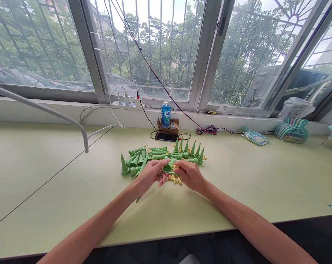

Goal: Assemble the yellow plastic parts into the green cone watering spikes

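Note:
A heap of green plastic cone spikes (pixel 144 157) lies on the pale green table (pixel 251 183), some upright, some on their sides, with small yellow plastic pieces (pixel 174 179) among them. My left hand (pixel 152 174) and my right hand (pixel 190 175) meet over the front of the heap. Between them they hold one green cone (pixel 168 167), its round open end facing me. Both hands have their fingers curled around it. The yellow pieces lie just under my fingers.
A water bottle (pixel 166 113), a small cardboard box (pixel 168 126) and a dark phone (pixel 166 136) sit behind the heap by the window sill. Red and black cables (pixel 207 130), a power strip (pixel 124 103), packets (pixel 254 136) and teal hangers (pixel 292 129) lie along the back. A white tube (pixel 45 112) crosses at left.

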A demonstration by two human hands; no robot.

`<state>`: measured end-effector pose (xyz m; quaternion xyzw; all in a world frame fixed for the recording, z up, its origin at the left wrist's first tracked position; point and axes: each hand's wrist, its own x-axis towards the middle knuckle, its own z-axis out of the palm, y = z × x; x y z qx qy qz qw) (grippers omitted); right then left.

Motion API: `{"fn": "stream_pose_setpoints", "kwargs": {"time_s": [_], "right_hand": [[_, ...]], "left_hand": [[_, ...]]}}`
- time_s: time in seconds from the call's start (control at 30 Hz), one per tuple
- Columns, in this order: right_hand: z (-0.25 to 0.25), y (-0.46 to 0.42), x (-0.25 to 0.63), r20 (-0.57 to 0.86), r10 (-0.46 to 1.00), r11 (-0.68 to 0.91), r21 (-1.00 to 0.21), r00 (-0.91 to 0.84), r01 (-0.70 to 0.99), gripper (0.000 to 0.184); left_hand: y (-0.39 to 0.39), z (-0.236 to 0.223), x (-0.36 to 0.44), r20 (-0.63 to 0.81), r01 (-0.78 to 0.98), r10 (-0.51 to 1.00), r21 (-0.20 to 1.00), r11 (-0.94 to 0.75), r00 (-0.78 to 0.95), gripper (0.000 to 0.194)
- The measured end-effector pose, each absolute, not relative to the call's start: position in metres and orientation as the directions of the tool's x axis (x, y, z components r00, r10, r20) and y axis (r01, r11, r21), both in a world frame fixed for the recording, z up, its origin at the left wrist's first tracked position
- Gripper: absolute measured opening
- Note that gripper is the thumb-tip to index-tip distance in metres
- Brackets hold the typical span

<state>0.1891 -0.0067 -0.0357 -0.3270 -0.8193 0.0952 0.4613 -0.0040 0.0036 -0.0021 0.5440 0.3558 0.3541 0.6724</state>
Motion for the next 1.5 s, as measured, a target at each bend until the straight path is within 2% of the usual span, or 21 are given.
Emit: {"fn": "stream_pose_setpoints", "kwargs": {"time_s": [0.23, 0.33, 0.5, 0.63, 0.87, 0.97, 1.03, 1.13, 1.23, 1.5], "right_hand": [[-0.033, -0.010, 0.188, 0.690, 0.625, 0.769, -0.460, -0.366, 0.444, 0.030], [-0.034, -0.011, 0.187, 0.697, 0.634, 0.755, -0.463, -0.336, 0.465, 0.037], [-0.038, -0.009, 0.187, 0.683, 0.683, 0.704, -0.524, -0.257, 0.479, 0.044], [-0.040, -0.007, 0.187, 0.660, 0.714, 0.675, -0.560, -0.234, 0.481, 0.047], [-0.037, -0.007, 0.186, 0.682, 0.713, 0.660, -0.571, -0.166, 0.487, 0.044], [-0.035, -0.007, 0.185, 0.681, 0.718, 0.648, -0.577, -0.145, 0.498, 0.042], [-0.034, -0.008, 0.186, 0.678, 0.720, 0.646, -0.578, -0.147, 0.498, 0.040], [-0.034, -0.007, 0.186, 0.679, 0.711, 0.664, -0.564, -0.182, 0.491, 0.035], [-0.035, -0.006, 0.187, 0.678, 0.699, 0.683, -0.541, -0.227, 0.491, 0.031], [-0.039, -0.004, 0.189, 0.685, 0.681, 0.706, -0.520, -0.258, 0.481, 0.028]], "left_hand": [[0.002, 0.001, -0.004, -0.053, -0.106, 0.810, 0.984, 0.141, 0.584, 0.034], [0.000, 0.001, -0.005, 0.028, -0.058, 0.805, 0.998, 0.008, 0.593, 0.030], [-0.002, -0.006, -0.006, 0.201, 0.081, 0.787, 0.950, -0.302, 0.583, 0.038], [-0.001, -0.013, -0.005, 0.253, 0.167, 0.808, 0.904, -0.393, 0.533, 0.038], [0.000, -0.013, -0.002, 0.297, 0.175, 0.856, 0.900, -0.398, 0.422, 0.042], [0.001, -0.008, -0.001, 0.291, 0.130, 0.890, 0.926, -0.354, 0.351, 0.037], [0.001, -0.005, -0.001, 0.247, 0.109, 0.910, 0.949, -0.297, 0.332, 0.041], [0.000, 0.000, -0.001, 0.130, 0.075, 0.924, 0.983, -0.167, 0.360, 0.048], [0.000, 0.002, 0.000, 0.034, 0.040, 0.916, 0.998, -0.054, 0.400, 0.046], [0.001, 0.002, -0.004, 0.000, -0.020, 0.890, 1.000, 0.011, 0.456, 0.046]]}}
